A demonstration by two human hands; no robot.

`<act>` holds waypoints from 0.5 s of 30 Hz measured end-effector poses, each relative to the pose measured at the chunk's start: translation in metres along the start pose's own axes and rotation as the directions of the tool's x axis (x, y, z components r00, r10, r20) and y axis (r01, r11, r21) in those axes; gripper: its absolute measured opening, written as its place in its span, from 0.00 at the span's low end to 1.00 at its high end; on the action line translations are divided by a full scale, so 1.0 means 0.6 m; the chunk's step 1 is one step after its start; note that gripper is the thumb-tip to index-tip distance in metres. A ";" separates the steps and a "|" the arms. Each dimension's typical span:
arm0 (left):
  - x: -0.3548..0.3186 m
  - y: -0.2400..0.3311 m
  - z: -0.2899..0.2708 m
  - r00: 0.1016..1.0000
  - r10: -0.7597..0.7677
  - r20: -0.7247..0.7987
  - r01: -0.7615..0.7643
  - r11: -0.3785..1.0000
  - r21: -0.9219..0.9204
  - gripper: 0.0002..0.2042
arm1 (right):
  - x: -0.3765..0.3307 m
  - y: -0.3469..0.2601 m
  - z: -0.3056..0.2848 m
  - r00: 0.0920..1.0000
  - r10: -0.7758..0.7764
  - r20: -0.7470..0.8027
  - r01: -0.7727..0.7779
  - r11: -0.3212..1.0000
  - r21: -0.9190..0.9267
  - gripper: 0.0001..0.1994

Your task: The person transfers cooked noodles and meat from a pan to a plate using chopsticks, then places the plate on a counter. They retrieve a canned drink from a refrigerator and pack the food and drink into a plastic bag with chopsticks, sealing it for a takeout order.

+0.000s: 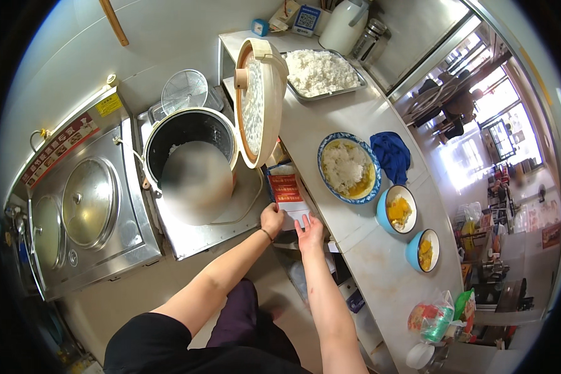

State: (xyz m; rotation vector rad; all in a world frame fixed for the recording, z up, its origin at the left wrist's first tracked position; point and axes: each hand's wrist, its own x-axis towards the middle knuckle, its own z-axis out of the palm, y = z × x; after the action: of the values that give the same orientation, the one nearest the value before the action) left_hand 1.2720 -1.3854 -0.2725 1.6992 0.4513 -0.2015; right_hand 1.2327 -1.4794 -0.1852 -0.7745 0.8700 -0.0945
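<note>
My left hand (272, 220) is closed on the lower left edge of a flat red-and-white packet (285, 189), between the steel stand and the counter. The packet's far end reaches below the open cooker lid. Beside its lower right corner, my right hand (310, 235) has its fingers apart; the fingertips are at the packet's edge, and whether they touch it I cannot tell. A large rice cooker (193, 118) stands open to the left, some white rice inside and its lid (263, 103) raised. A blurred patch hides the cooker's front.
On the right counter (380, 262) stand a steel tray (321, 95) heaped with rice, a blue-patterned bowl (325, 181) of rice and yellow food, two light-blue bowls (384, 215), and a blue cloth (391, 159). Lidded steel wells (90, 202) are at left. Shelves lie under the counter.
</note>
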 end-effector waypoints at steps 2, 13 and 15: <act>-0.043 0.037 -0.067 0.997 0.075 0.027 -0.077 0.994 0.081 0.08 | -0.018 -0.012 0.012 0.999 -0.037 0.035 0.039 0.998 -0.057 0.21; -0.289 0.140 -0.297 0.899 0.127 0.419 0.136 0.828 -0.543 0.04 | -0.145 -0.026 -0.041 0.809 0.331 0.487 -0.074 0.878 -0.473 0.17; -0.316 0.143 -0.295 0.916 0.169 0.364 0.107 0.771 -0.628 0.05 | -0.186 -0.034 -0.053 0.781 0.198 0.592 0.054 0.923 -0.380 0.13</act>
State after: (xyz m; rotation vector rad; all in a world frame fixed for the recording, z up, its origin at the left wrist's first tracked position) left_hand 1.1136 -1.2574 -0.0901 0.9477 0.1438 -0.3243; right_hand 1.1410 -1.4707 -0.1117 -1.0503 0.2717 0.4024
